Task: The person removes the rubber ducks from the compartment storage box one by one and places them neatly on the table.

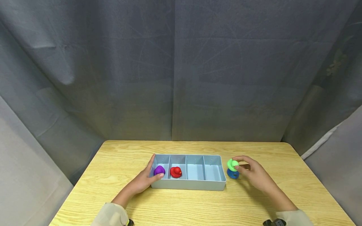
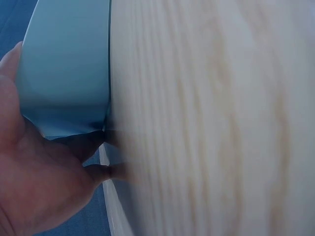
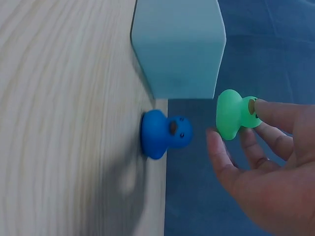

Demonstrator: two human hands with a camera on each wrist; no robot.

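Note:
A light blue box (image 1: pixel 188 184) with several compartments in a row lies on the table. My left hand (image 1: pixel 143 180) grips its left end, thumb over the front rim. In the leftmost compartment is a purple rubber duck (image 1: pixel 159 170), partly behind the thumb; a red rubber duck (image 1: pixel 176 172) sits in the compartment beside it. Off the box's right end, my right hand (image 1: pixel 254 174) pinches a green rubber duck (image 3: pixel 229 115) between thumb and fingers, raised above the table. Below it a blue rubber duck (image 3: pixel 160 134) stands on the tabletop, partly covered by the green one in the head view.
The wooden table (image 1: pixel 181 207) extends on every side of the box. Grey curtains (image 1: pixel 226 78) hang behind the table's far edge and along both sides.

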